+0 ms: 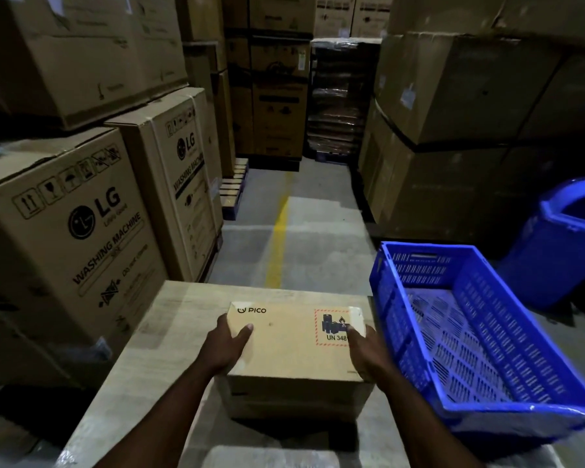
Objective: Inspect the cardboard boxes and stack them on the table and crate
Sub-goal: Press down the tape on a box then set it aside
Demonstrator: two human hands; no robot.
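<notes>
The PICO box (294, 339) looks stiff, fairly light and battery-marked, so I take it gently by its short sides. It sits atop what seems a lower box (294, 405) toward the counter's (169, 332) right edge, beside the blue crate (487, 332). My left hand (225, 346) and right hand (365, 352) clasp those sides, thumbs on top.

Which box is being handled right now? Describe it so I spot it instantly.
Find the pale table in the aisle, left of the blue crate. The small cardboard box there, gripped by the left hand and right hand, is the one. Unlike the big LG washing machine cartons, it reads PICO and carries a red-bordered battery label.
</notes>
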